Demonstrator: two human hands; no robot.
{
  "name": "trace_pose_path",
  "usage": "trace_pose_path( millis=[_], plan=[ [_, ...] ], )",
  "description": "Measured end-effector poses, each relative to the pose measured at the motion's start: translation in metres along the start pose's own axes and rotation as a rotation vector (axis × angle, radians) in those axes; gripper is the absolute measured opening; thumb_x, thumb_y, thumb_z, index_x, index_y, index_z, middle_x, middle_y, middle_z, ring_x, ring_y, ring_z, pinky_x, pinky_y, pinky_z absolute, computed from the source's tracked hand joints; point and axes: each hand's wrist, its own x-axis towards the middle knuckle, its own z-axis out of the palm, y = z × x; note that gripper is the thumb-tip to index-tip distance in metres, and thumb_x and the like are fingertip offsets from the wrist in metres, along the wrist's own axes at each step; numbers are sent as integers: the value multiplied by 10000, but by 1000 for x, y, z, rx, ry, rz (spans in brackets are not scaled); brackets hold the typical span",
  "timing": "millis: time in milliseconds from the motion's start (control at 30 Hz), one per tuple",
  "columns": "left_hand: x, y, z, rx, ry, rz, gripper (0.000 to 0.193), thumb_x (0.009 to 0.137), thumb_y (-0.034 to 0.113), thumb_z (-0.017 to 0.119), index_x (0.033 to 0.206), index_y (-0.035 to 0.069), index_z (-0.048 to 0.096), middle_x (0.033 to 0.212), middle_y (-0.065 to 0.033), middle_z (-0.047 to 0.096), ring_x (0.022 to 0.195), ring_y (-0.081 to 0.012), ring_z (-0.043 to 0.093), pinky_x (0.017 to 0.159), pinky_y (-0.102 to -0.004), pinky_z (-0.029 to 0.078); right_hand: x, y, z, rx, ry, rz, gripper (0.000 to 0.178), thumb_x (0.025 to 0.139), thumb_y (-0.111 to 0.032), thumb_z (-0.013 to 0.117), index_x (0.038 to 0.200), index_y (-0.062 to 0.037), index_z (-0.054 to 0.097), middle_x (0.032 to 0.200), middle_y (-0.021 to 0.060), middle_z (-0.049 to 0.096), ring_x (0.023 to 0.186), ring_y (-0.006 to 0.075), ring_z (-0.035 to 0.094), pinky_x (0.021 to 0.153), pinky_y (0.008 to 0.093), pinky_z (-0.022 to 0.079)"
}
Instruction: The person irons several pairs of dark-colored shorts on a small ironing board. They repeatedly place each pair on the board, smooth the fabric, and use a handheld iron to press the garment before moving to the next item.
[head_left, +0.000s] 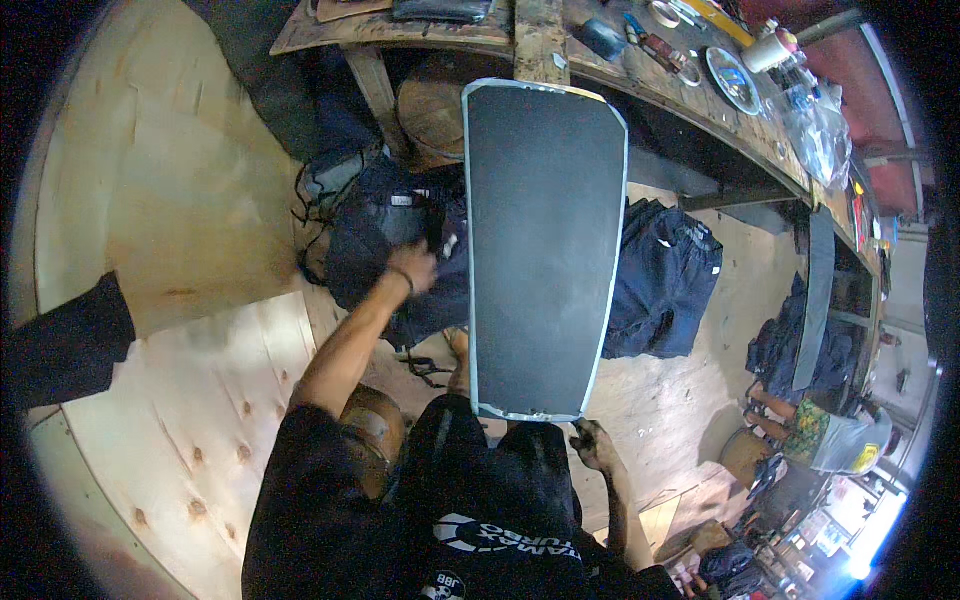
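Observation:
A long dark grey board (545, 250) with a pale taped rim stretches from my lap towards the workbench. Left of it, my left hand (415, 268) reaches over a pile of dark navy garments (375, 240); its fingers blur against the cloth, so its grip is unclear. A small white patch shows on the cloth beside those fingers. My right hand (595, 447) is by the board's near right corner with its fingers curled; whatever lies inside them is hidden. On the board's right side, folded navy trousers (665, 280) partly pass beneath its edge.
The wooden workbench (690, 110) carries a thread cone (770, 50), a round dish (733, 80), tape and plastic bags (820, 135). A round wooden stool (430, 105) stands under it. Plywood sheets (200, 430) lie at left. Another person (850, 440) sits at far right.

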Motion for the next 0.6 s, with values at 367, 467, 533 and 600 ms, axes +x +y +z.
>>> trace_pose_path(
  millis=[367,467,533,600],
  plan=[
    [-253,213,30,-169,-49,986,316,1015,438,652,890,153,706,823,-52,752,698,-321,754,607,-527,576,-42,-167,-26,-566,-233,-316,690,979,-169,667,1614,-381,501,1583,277,436,1400,529,514,1151,586,471],
    [-261,205,13,-256,-247,704,317,1042,475,629,950,180,703,805,-42,747,690,-308,746,648,-523,551,-31,-157,-35,-784,-208,-269,630,1006,-183,623,1602,-358,515,1593,276,428,1429,540,466,1162,625,438],
    [-273,189,0,-163,-39,633,324,1040,471,641,993,156,699,735,-70,734,695,-272,746,689,-494,527,-36,-141,-44,-826,-144,-182,583,1002,-248,662,1570,-321,550,1600,257,412,1398,490,474,1144,629,427],
    [-278,171,-20,-159,267,645,363,1033,499,654,955,147,700,713,-48,715,683,-237,709,691,-430,457,-39,-136,-57,-664,6,-230,497,953,-229,735,1442,-233,647,1548,262,450,1362,476,495,1088,572,462]
  ],
)
